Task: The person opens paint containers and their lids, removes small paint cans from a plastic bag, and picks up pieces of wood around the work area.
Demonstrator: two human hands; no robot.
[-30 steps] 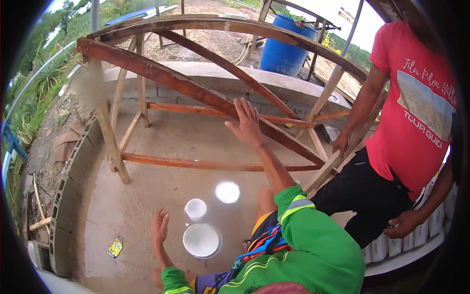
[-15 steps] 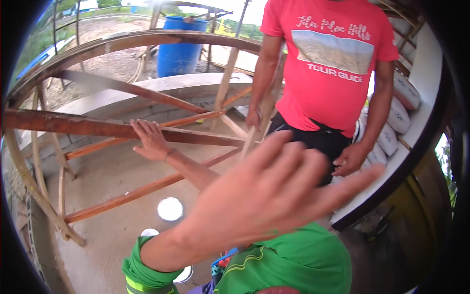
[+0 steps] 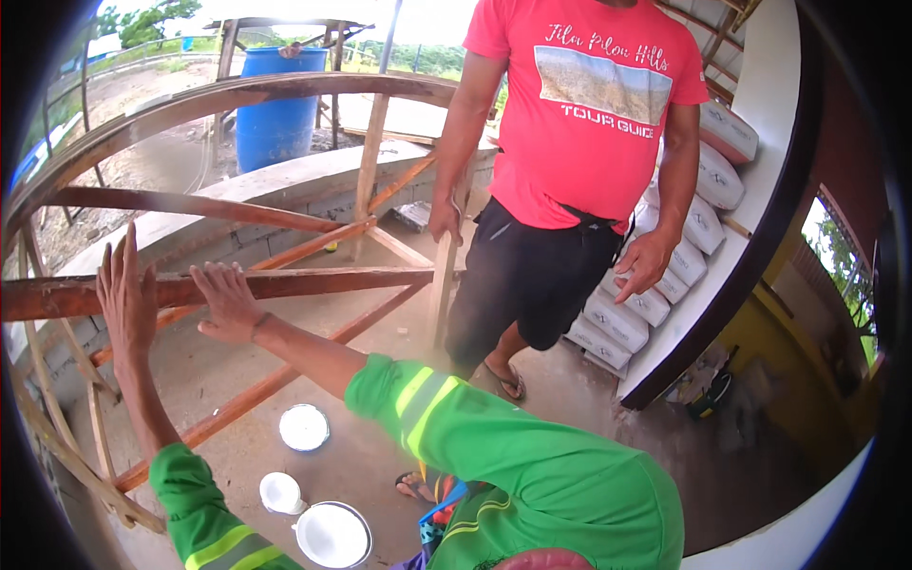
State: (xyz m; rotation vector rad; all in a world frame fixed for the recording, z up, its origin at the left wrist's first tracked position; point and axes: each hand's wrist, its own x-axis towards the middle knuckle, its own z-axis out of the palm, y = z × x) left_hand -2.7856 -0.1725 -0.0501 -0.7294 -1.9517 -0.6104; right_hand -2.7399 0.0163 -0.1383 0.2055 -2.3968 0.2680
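A reddish-brown wooden beam (image 3: 361,278) crosses the left half of the view as part of a large timber frame with a curved top rail (image 3: 313,87). My left hand (image 3: 128,294) is raised in front of the beam's left part, fingers stretched upward and holding nothing. Just right of it, my right hand (image 3: 230,299) rests at the beam's near side with its fingers spread, a dark band at the wrist. I cannot tell whether the left palm touches the wood. Across from me, a person in a red shirt (image 3: 589,142) grips an upright wooden post (image 3: 444,285) at the frame's right end.
Round white containers stand on the concrete floor below the frame: one (image 3: 304,427), a smaller one (image 3: 281,493) and a larger one (image 3: 332,534). Several filled sacks (image 3: 703,223) are stacked behind the person. A low curved block wall (image 3: 323,195) and a blue barrel (image 3: 275,109) lie beyond.
My left hand has swung from the middle of the view to the beam at left. My right hand stays by the beam. The view has shifted right, and the person still grips the post.
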